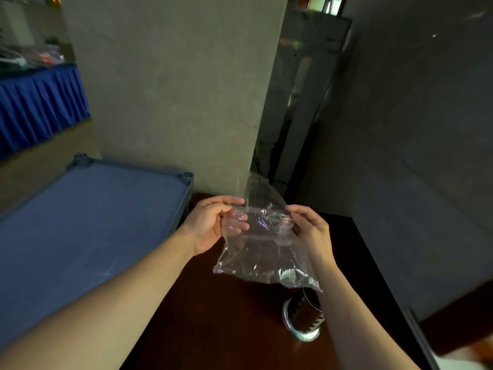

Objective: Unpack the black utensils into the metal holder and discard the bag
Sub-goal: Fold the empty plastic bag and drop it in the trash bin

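Dark wood table [213,316] runs from the concrete pillar [173,89] toward me; its right edge drops off next to the grey wall. The blue shelf top [93,222] butts against its left side, raised rim all round. Open tabletop lies left of the holder.

Count: one clear plastic bag [264,252], one metal holder [304,316], two hands. Holder stands upright on the table, under my right forearm; contents too dark to tell.

Both arms are stretched forward, bag held up in the air above the table. Left hand [213,222] pinches the bag's upper left part, thumb in front. Right hand [310,225] pinches the upper right part, fingers curled. Bag hangs crumpled between them.
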Demonstrator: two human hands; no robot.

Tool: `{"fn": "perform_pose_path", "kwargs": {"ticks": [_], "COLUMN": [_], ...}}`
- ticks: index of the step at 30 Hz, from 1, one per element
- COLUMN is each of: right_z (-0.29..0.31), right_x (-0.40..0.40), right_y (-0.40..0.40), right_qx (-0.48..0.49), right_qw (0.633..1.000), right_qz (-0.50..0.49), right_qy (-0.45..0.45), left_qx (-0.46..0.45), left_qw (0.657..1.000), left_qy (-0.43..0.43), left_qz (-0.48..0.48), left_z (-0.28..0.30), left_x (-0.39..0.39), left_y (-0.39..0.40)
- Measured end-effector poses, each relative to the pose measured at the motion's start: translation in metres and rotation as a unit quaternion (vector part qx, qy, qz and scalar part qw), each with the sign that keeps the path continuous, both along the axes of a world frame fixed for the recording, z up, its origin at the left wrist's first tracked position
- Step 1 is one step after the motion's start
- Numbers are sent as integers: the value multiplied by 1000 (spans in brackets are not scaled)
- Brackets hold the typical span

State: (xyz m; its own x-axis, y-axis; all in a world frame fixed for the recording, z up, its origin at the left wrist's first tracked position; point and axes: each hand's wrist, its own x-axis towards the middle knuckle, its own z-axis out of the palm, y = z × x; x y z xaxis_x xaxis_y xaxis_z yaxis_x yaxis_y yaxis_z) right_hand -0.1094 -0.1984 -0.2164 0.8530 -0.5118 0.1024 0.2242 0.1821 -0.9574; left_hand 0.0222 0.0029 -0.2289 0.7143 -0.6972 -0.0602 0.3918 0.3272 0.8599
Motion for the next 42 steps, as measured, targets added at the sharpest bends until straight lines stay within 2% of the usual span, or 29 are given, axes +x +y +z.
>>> {"fn": "perform_pose_path", "kwargs": {"ticks": [5,8,12,15,18,22,26,29,31,35,42], "right_z": [26,38,49,50,49,42,50,59,65,75,83], "right_x": [-5,-6,-12,-16,-24,-29,-29,-26,-22,-13,-7], "right_y": [-11,-19,-23,-21,-15,-10,-7,-5,-5,1,7], "right_qx": [-17,-67,-164,-93,-17,0,-69,-105,-102,-96,-119], "right_qw": [999,997,986,996,993,976,984,989,992,992,988], "right_qz": [-5,-19,-36,6,105,205,160,101,78,64,76], "right_qy": [-32,-37,-11,-12,41,79,43,12,-9,-52,-61], "left_qx": [-2,56,116,103,65,33,16,-12,21,103,111], "left_qw": [999,991,961,953,952,959,961,980,988,978,968], "left_qy": [-34,-121,-237,-271,-290,-278,-271,-194,-149,-161,-202], "left_qz": [22,32,77,86,77,48,51,51,21,-88,-103], "left_z": [27,46,66,83,97,105,108,110,113,113,119], "left_x": [-5,-12,-19,-24,-29,-29,-28,-27,-29,-38,-37], "left_y": [-6,-10,-15,-17,-20,-22,-22,-19,-15,-7,-3]}}
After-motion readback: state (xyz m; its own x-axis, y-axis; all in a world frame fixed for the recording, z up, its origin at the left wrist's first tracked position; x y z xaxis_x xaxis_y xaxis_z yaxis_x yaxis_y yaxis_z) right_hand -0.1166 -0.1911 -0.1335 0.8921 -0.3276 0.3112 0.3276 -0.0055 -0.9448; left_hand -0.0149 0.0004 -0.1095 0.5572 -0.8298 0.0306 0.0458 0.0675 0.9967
